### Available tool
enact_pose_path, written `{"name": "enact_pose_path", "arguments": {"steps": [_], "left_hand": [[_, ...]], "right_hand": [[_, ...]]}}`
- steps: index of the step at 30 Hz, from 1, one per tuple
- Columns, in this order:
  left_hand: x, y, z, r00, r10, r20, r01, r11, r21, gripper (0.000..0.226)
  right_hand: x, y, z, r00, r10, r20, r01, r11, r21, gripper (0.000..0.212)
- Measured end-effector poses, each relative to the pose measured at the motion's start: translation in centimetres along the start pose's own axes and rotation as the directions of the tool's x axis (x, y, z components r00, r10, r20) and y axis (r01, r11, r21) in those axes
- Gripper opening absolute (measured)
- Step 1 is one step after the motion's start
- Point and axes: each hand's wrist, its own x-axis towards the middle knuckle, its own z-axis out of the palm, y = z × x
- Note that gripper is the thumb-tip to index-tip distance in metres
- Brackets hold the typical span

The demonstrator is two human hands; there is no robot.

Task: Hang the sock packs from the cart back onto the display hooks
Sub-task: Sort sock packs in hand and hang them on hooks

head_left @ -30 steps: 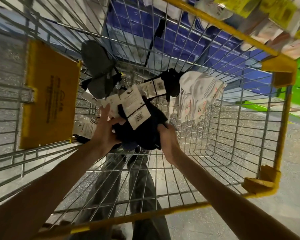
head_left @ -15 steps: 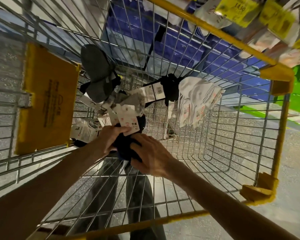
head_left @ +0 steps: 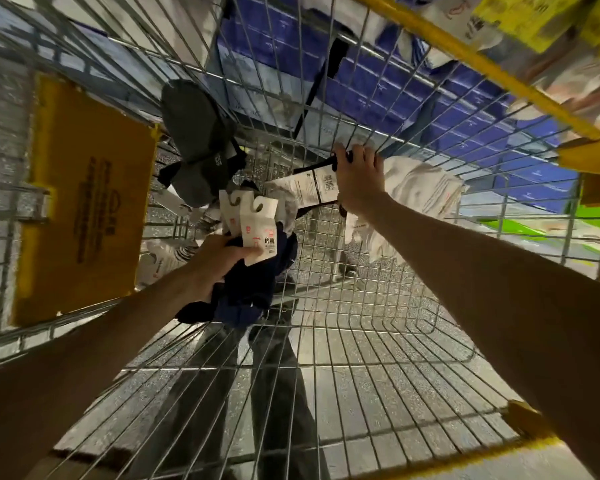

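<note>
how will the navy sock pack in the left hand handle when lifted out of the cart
Probably floppy: the navy sock pack sags below the left hand. Its card header looks stiffer, standing up flat. Likely light, since one hand holds the bundle.

Dim, warm light from overhead. The cart (head_left: 465,58) wires catch pale glints, while the near left arm (head_left: 49,393) sinks almost to black. The wide lens bows the yellow rim and mesh toward the edges. The tags (head_left: 520,15) at top right are smeared with blur; the card labels (head_left: 257,230) mid-frame stay sharp and readable.
</note>
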Motion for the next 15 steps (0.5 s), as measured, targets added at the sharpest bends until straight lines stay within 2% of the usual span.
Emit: {"name": "enact_pose_path", "arguments": {"steps": [2,6,8,11,13,15], "left_hand": [[0.1,-0.3,-0.1,1.0,-0.005,0.005,0.005,1.0,0.001,0.029],[-0.2,-1.4,-0.8,1.0,-0.018,-0.013,0.019,1.0,0.016,0.024],[-0.7,-1.7,-1.3,0.999,-0.016,-0.035,0.016,1.0,0.002,0.023],[-1.4,-1.8,-1.6,0.998,-0.006,-0.07,0.006,1.0,-0.003,0.023],[-2.1,-1.6,-1.6,0.995,-0.011,-0.1,0.009,1.0,-0.02,0.024],[-2.7,-1.5,-1.6,0.993,-0.02,-0.114,0.018,1.0,-0.02,0.023]], "right_hand": [[0.1,-0.1,0.2,1.0,-0.009,-0.014,0.008,0.998,-0.059,0.069],[-2.1,-0.4,0.7,0.985,-0.15,-0.087,0.142,0.985,-0.096,0.052],[-4.4,-0.7,1.1,0.969,-0.225,-0.102,0.218,0.973,-0.075,0.052],[-8.5,-0.9,1.9,0.936,-0.344,-0.078,0.342,0.939,-0.036,0.064],[-11.5,-1.0,2.8,0.93,-0.359,-0.08,0.365,0.927,0.088,0.063],[-14.1,-1.3,3.5,0.949,-0.297,-0.108,0.316,0.897,0.31,0.056]]}}
